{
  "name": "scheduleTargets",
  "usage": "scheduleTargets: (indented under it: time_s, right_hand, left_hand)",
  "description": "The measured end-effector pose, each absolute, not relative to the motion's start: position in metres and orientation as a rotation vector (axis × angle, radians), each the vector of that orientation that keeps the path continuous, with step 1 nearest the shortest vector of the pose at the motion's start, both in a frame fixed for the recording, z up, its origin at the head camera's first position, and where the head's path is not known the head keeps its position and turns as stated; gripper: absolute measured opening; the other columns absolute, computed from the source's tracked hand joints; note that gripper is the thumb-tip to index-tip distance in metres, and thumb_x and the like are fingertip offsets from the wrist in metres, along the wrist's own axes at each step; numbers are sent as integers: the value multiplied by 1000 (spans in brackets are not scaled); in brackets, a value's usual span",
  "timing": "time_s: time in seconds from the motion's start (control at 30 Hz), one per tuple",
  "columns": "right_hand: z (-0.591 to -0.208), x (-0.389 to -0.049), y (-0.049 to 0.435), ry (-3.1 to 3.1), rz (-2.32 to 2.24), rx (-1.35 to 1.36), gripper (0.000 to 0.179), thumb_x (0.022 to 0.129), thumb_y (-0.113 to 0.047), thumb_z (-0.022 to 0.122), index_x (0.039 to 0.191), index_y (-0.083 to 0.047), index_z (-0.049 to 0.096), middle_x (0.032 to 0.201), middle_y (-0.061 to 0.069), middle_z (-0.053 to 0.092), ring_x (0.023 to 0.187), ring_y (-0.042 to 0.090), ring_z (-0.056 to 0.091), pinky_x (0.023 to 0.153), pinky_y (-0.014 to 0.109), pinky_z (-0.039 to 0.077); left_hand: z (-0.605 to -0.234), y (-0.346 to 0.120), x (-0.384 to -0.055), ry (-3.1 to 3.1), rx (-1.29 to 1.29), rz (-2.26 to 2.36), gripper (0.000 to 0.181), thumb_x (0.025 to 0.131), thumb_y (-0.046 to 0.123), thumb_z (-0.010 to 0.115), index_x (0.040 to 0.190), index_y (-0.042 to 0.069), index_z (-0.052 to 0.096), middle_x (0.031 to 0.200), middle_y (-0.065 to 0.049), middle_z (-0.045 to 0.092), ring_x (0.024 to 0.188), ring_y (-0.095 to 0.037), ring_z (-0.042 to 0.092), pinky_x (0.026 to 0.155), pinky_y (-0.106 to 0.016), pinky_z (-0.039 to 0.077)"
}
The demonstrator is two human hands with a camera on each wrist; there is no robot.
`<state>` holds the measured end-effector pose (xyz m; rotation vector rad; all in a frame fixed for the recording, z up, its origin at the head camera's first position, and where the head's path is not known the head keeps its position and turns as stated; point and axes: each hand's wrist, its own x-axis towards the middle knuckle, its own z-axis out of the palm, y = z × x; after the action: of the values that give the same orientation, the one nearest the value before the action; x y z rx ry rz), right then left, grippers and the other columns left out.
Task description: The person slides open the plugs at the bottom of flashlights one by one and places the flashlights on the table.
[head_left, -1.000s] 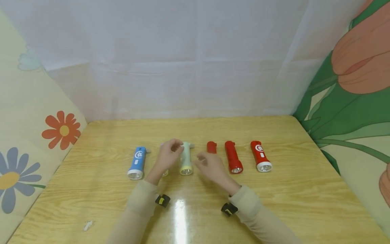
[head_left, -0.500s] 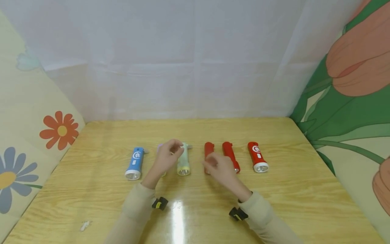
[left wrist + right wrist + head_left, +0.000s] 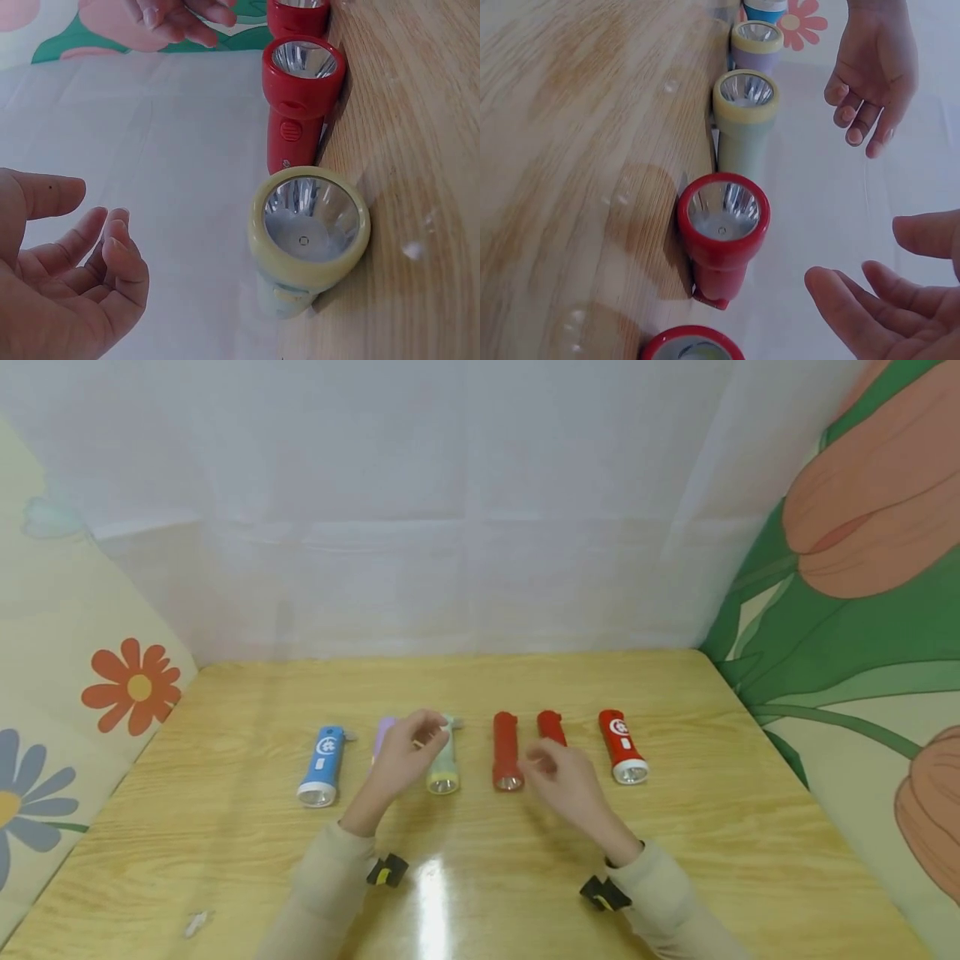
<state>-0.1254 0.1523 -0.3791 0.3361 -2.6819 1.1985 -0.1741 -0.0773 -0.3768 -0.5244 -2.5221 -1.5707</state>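
The left hand (image 3: 405, 752) hangs with fingers loosely bent and thumb apart from them, holding nothing; the right hand (image 3: 566, 781) is likewise half open and holds nothing. On the table (image 3: 480, 877), leftmost, lies a whitish scrap (image 3: 197, 924), too small to identify, then the blue flashlight (image 3: 322, 766), nearly all in sight. In the head view the left hand covers most of the purple flashlight (image 3: 385, 731) and overlaps the pale green flashlight (image 3: 443, 766); the right wrist view shows the purple one's lens and yellow rim. Next lies the first red flashlight (image 3: 506, 752), whose switch (image 3: 291, 131) shows in the left wrist view alone. The right hand hides the lower part of the second red flashlight (image 3: 551, 727), cut off in both wrist views. Rightmost, the red-and-white flashlight (image 3: 623, 747) lies unobstructed.
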Motion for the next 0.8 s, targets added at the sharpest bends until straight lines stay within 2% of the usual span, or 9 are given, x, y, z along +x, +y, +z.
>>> scheduleTargets:
  time_s: [0.13, 0.43, 0.8]
  right_hand:
    - [-381, -123, 160, -2698, 1184, 323, 16, 83, -9, 65, 97, -1, 64, 90, 9, 65, 79, 18, 60, 70, 33, 51]
    - [-380, -122, 171, -2659, 1145, 340, 17, 81, -6, 67, 95, 1, 63, 87, 11, 65, 74, 20, 61, 67, 35, 52]
    - [-384, -125, 170, -2702, 1211, 321, 27, 83, -5, 64, 106, 7, 61, 94, 16, 65, 77, 22, 62, 65, 31, 52]
  left_hand:
    - [-377, -77, -173, -2522, -531, -1587, 16, 83, 2, 60, 98, -3, 60, 80, -7, 60, 72, -19, 56, 66, -29, 50]
    - [-379, -71, -174, -2492, -592, -1641, 17, 83, -1, 61, 100, -1, 61, 87, -9, 61, 76, -22, 59, 69, -30, 51]
    - [-383, -57, -191, -2710, -600, -1650, 33, 87, 13, 61, 117, 3, 55, 100, -9, 59, 85, -21, 57, 68, -29, 50]
